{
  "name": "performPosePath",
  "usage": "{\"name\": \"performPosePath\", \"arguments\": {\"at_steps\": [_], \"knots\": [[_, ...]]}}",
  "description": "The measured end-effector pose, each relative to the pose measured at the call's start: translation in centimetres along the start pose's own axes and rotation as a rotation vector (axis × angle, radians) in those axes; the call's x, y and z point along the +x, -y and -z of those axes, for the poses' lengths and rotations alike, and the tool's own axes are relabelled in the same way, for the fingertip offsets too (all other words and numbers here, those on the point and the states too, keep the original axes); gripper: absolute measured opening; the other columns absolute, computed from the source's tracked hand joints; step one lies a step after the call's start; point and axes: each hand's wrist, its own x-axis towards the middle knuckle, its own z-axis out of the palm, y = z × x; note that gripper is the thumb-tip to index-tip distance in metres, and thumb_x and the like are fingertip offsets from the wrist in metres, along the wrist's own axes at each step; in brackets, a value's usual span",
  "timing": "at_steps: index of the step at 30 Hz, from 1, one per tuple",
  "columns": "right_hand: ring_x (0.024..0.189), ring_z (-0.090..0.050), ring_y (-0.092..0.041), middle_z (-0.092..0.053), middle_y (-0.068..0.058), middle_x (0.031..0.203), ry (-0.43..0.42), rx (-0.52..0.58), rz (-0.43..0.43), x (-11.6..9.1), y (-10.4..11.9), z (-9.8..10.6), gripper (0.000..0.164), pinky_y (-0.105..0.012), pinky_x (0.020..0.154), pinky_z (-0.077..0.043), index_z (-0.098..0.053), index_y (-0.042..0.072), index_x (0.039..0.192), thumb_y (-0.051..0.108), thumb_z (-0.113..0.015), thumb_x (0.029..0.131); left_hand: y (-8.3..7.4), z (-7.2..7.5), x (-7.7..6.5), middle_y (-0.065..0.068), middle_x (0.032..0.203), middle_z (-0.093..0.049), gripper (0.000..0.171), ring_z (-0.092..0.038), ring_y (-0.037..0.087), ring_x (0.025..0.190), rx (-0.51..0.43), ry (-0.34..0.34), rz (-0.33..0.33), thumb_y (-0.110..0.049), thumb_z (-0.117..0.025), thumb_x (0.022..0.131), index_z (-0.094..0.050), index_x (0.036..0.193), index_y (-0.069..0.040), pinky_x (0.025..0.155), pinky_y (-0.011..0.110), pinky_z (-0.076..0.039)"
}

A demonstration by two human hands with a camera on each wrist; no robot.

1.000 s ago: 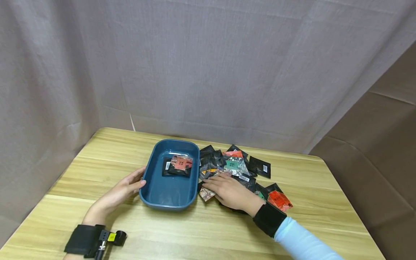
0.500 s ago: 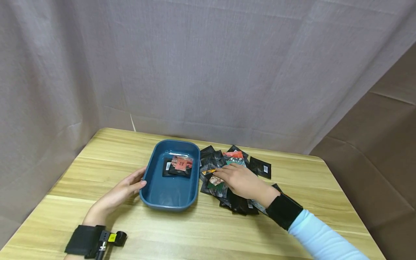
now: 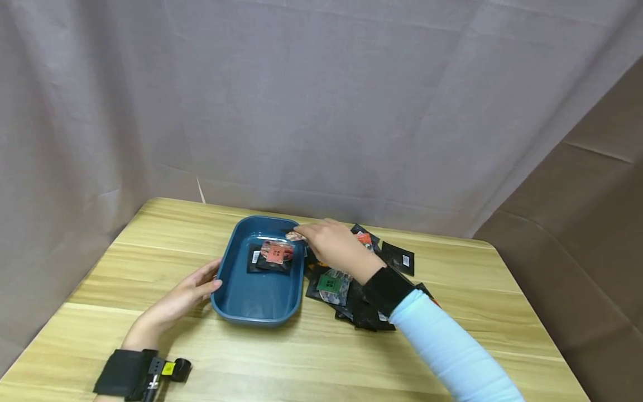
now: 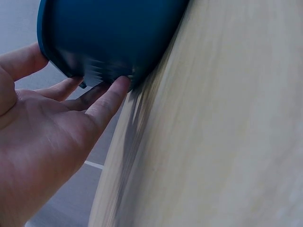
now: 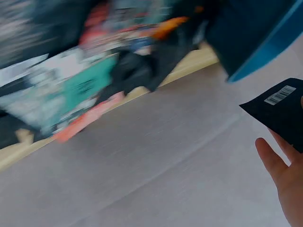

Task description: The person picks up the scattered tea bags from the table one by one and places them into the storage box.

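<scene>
My right hand pinches a small black packet above the far right corner of a blue tray. In the right wrist view, the packet's barcoded back shows beside the fingers, lifted clear of the tray's rim. Fingertips of my left hand touch the tray's outer left wall, fairly straight; the left wrist view shows them against its side. Inside the tray lie two overlapping packets, the upper one with a red label.
Right of the tray spreads a loose pile of black packets, one with a green label. A separate packet lies at the pile's right. The wooden table meets a grey curtain behind.
My right hand first shifted over the pile, then lifted a packet from it and carried it left and away from me to the tray. My left hand stayed at the tray's side.
</scene>
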Motion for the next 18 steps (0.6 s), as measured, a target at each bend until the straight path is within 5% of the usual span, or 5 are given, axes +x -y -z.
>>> {"name": "performPosePath", "arguments": {"at_steps": [11,18], "knots": [[0.100,-0.064,-0.015,-0.069,-0.001,0.120,0.321,0.062,-0.152,6.8,3.4,-1.4,0.039,-0.029,0.083,-0.052,-0.053,0.015,0.144,0.016,-0.049,0.105,0.1,0.2,-0.1,0.033,0.159,-0.007,0.068,-0.010,0.047,0.145,0.003,-0.006,0.001,-0.017,-0.047,0.104,-0.009,0.155,0.008,0.113,0.059,-0.019],[0.120,-0.058,-0.018,-0.062,-0.003,0.133,0.400,0.144,-0.263,8.5,4.1,-2.4,0.041,-0.032,0.101,-0.046,-0.048,0.016,0.147,0.019,-0.045,0.106,0.1,0.3,-0.2,0.033,0.159,-0.006,0.068,-0.010,0.047,0.145,-0.004,-0.003,-0.003,-0.017,-0.047,0.105,-0.009,0.155,0.008,0.112,0.058,-0.019]]}}
